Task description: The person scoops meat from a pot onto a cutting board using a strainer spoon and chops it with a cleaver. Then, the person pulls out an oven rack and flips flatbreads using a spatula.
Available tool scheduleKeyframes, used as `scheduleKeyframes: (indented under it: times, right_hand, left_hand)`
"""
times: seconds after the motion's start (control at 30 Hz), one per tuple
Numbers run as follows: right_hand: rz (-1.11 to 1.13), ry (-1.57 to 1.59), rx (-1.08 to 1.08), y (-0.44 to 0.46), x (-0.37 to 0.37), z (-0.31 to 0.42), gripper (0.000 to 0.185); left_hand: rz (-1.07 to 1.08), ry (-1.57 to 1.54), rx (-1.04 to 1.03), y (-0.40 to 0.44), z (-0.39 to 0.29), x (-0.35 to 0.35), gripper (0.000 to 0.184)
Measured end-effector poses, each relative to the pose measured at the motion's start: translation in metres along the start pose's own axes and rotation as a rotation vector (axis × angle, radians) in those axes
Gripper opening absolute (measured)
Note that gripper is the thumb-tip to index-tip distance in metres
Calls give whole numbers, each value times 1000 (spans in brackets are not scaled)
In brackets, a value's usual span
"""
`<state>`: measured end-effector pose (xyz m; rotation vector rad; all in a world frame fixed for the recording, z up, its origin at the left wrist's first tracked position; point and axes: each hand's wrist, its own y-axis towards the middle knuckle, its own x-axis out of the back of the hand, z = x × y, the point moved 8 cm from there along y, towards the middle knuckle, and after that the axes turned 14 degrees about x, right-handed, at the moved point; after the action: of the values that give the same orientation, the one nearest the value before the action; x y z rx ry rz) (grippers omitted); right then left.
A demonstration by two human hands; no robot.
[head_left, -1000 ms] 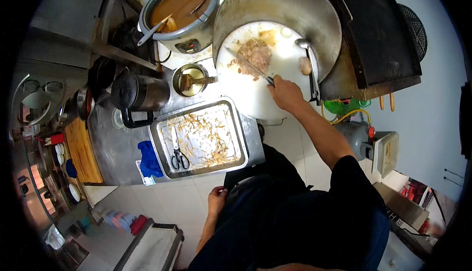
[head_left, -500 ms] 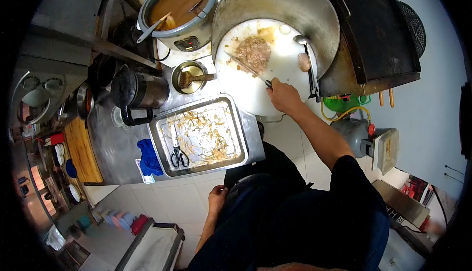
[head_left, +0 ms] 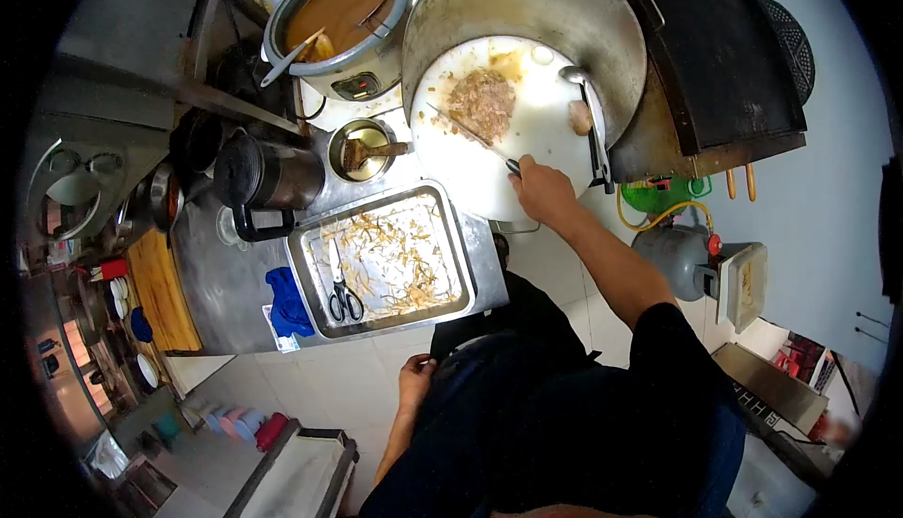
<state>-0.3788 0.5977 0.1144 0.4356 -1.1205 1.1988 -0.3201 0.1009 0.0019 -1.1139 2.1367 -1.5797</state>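
My right hand (head_left: pixel 546 189) grips the black handle of a knife (head_left: pixel 470 134), whose blade lies along the lower left edge of chopped meat (head_left: pixel 483 104). The meat sits on a round white board (head_left: pixel 470 180) at the mouth of a big metal pot (head_left: pixel 602 10). A spoon (head_left: pixel 576 76) and a small meat piece (head_left: pixel 579 117) are at the board's right side. My left hand (head_left: pixel 415 377) hangs low beside my dark clothing, its fingers curled; whether they hold anything is hidden.
A metal tray (head_left: pixel 310 316) with brown shreds and scissors (head_left: pixel 342 302) stands below left of the board. Beyond are a bowl with a brush (head_left: pixel 361 153), a dark jug (head_left: pixel 268 175) and a cooker of brown liquid (head_left: pixel 329 15). A gas cylinder (head_left: pixel 673 255) stands at right.
The knife has shifted slightly down and left, from across the meat to its edge, with my right hand. My left hand stays low.
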Motion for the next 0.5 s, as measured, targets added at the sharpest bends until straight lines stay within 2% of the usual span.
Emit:
scheduleKeyframes:
  times: [0.07, 0.13, 0.2, 0.27, 0.37, 0.43, 0.5]
  right_hand:
    - [5, 27, -3, -14, -4, 14, 26]
    - [-6, 44, -11, -17, -13, 17, 23]
    - [0, -46, 113, -12, -32, 26, 17]
    - [2, -5, 85, 0, -33, 23, 14]
    - [-136, 7, 44, 12, -26, 10, 15]
    - [-189, 78, -105, 7, -16, -10, 21]
    - [-222, 165, -129, 3, -21, -11, 26]
  left_hand:
    - [-18, 101, 43, -3, 6, 5, 29]
    - [-13, 60, 48, 1, 11, 3, 29]
    - [-9, 19, 58, 4, 19, 4, 28]
    - [5, -12, 12, 8, 21, 3, 29]
    - [-18, 67, 1, 0, 12, 5, 30]
    - [-26, 33, -12, 2, 20, 6, 30]
    - [-33, -6, -23, 1, 25, 5, 30]
